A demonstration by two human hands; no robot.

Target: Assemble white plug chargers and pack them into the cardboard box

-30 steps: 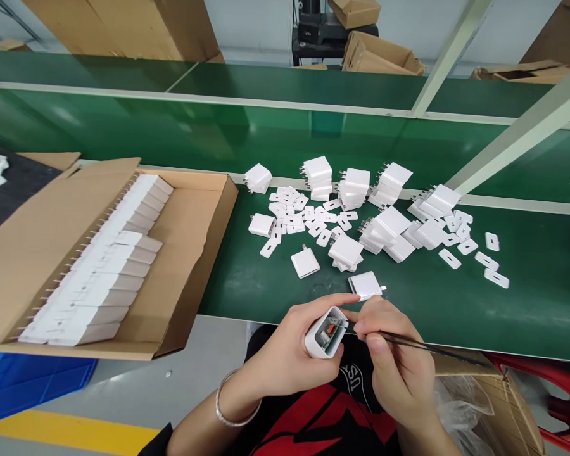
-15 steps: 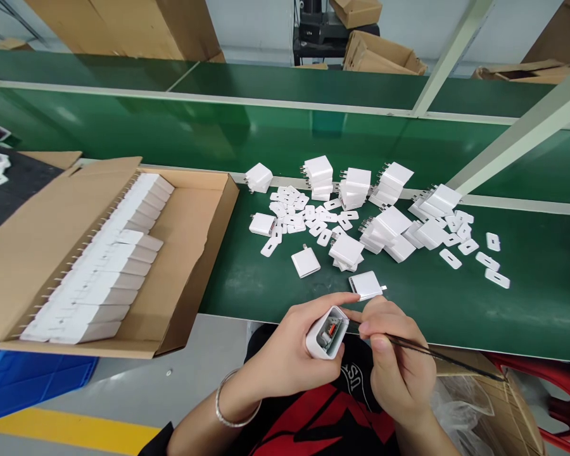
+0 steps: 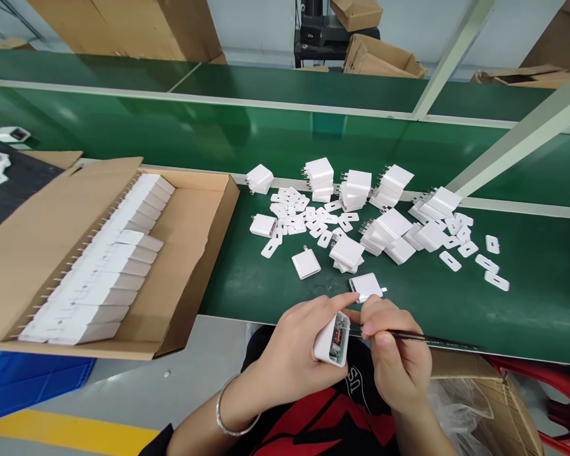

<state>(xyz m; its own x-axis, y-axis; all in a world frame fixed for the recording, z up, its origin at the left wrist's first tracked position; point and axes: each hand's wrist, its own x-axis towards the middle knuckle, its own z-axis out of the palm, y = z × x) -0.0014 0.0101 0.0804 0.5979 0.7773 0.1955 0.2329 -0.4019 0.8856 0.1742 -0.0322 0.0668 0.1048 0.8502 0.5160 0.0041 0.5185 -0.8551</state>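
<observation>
My left hand (image 3: 300, 351) is closed around a white charger (image 3: 326, 347), whose open end faces right and shows a reddish part inside. Pinched in my right hand (image 3: 396, 354) is a thin dark tool that looks like tweezers (image 3: 437, 341); its tip, by the charger's open end, is hard to make out. Just beyond my fingers a flat white charger (image 3: 367, 286) lies on the green bench. Farther back stand stacks of white chargers (image 3: 392, 227) with metal prongs, and loose slotted white cover plates (image 3: 291, 209) lie among them.
To the left, an open cardboard box (image 3: 194, 209) holds a long row of white chargers (image 3: 99, 272). A pale metal post (image 3: 517, 139) slants up at the right. Below the bench are a red stool (image 3: 546, 386) and a cardboard carton with clear plastic (image 3: 460, 405).
My left hand has turned the charger slightly, so its opening faces more to the right. The tweezers in my right hand lie flatter than before. At far left another white charger shows more fully.
</observation>
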